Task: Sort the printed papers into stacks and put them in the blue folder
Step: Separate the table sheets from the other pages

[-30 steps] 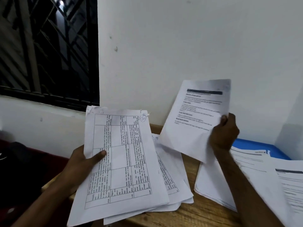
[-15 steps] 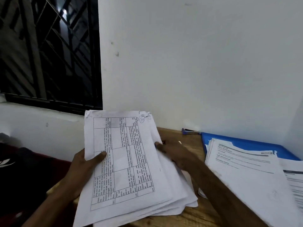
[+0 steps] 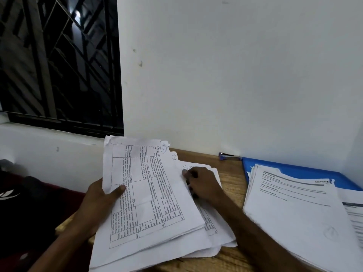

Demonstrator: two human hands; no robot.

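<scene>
Left grip: the left hand (image 3: 96, 205) is closed on the bundle of papers (image 3: 149, 203). Its thumb lies across the top sheet near the left edge, and the other fingers are hidden underneath.
Right grip: the right hand (image 3: 204, 185) curls its fingers at the bundle's right edge, with the thumb tip on the corner of a lower sheet. It grips there, but we cannot tell whether it has one sheet or several.
Bundle: it sits over the left part of the wooden surface (image 3: 231, 181). The top sheet shows a printed table turned sideways and a circled handwritten mark at its far right corner. Lower sheets fan out to the right and toward us.
Stack: a second stack of papers (image 3: 294, 218) lies flat on the right, well apart from the bundle, with bare wood between them.
Folder: the blue folder (image 3: 314, 171) lies under that stack, close to the wall (image 3: 235, 75). We see only its far edge and left corner.
Loose sheet: a sheet with a dark heading bar (image 3: 354, 214) touches the stack at the far right. We cannot tell which lies on top.
Stapler: a small blue stapler (image 3: 228, 156) rests against the wall, just left of the folder.
Left side: we see a window with a dark grille (image 3: 59, 65), and below it a dark cloth (image 3: 29, 209) beside the surface.
</scene>
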